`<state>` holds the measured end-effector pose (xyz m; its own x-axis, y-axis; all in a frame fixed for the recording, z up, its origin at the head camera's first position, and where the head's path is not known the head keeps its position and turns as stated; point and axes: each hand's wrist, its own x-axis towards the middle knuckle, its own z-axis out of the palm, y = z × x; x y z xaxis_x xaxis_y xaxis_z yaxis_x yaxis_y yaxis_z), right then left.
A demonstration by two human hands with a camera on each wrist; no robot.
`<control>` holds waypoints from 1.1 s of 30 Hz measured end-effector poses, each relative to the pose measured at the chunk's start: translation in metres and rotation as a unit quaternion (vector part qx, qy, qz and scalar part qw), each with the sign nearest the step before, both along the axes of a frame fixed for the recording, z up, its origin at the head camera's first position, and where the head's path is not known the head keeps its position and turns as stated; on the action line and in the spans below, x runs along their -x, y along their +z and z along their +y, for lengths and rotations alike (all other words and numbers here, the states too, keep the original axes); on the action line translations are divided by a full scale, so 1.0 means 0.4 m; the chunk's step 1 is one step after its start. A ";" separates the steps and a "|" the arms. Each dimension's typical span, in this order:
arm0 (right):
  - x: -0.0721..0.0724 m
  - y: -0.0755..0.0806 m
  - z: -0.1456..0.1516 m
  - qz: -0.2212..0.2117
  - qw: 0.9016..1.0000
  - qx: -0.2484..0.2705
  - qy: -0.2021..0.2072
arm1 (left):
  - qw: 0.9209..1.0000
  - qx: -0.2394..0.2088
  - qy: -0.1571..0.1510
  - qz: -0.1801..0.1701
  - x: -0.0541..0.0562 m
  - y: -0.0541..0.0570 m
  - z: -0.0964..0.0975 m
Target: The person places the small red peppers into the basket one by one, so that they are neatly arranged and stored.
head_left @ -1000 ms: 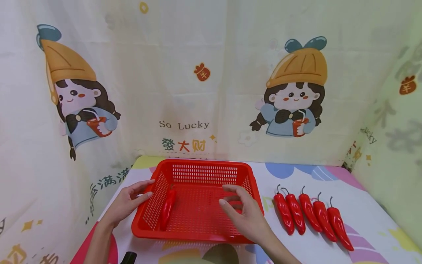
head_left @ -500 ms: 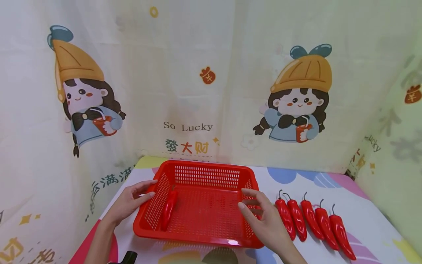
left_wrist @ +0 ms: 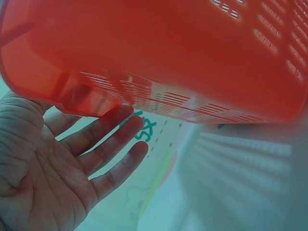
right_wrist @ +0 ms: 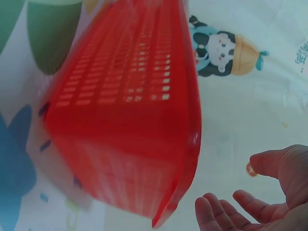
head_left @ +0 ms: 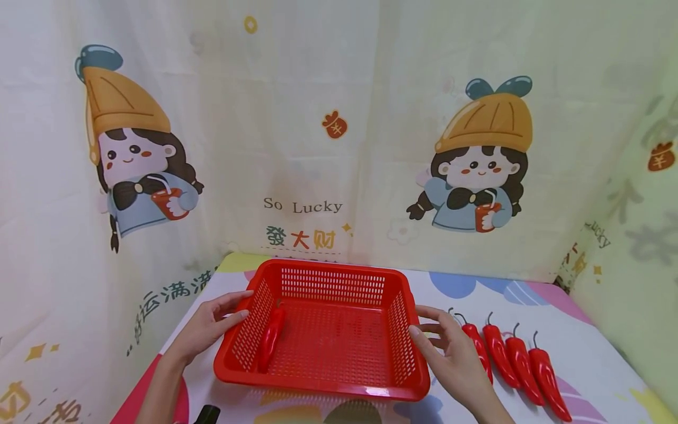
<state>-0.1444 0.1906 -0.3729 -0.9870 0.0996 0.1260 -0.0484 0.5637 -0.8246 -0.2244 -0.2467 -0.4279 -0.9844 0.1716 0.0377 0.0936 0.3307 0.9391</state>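
A red plastic basket (head_left: 339, 347) with slotted walls stands on the table, one red chili pepper (head_left: 272, 340) lying along its left side. My left hand (head_left: 208, 325) is at the left rim, thumb and fingertips reaching it; in the left wrist view its fingers (left_wrist: 103, 130) are extended under the rim, and the thumb is mostly hidden. Just outside the right rim is my right hand (head_left: 457, 359), fingers relaxed and spread from the thumb, holding nothing. A gap separates that hand (right_wrist: 260, 197) from the basket in the right wrist view.
Several red chili peppers (head_left: 521, 362) lie in a row right of the basket, partly covered by the right hand. A dark cylindrical end (head_left: 208, 414) shows at the bottom edge. A printed cloth (head_left: 371, 147) hangs behind and on both sides.
My right hand has moved rightward from over the basket's inside to beyond its right rim. The left hand stays at the left rim. The view has shifted slightly.
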 end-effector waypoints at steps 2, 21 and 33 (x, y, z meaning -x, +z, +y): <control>0.004 -0.005 0.012 0.000 1.000 -0.011 -0.004 | 1.000 0.001 0.002 0.001 0.000 0.000 0.000; 0.039 -0.065 0.112 -0.011 0.995 -0.085 -0.042 | 1.000 0.000 0.000 -0.002 0.002 -0.003 0.000; 0.075 -0.111 0.162 -0.044 0.991 -0.112 -0.057 | 1.000 0.005 0.006 -0.004 0.000 -0.004 0.000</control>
<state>-0.1746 0.2555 -0.4174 -0.9791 0.1899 0.0722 0.0918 0.7307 -0.6765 -0.2242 -0.2465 -0.4296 -0.9868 0.1595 0.0284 0.0820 0.3404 0.9367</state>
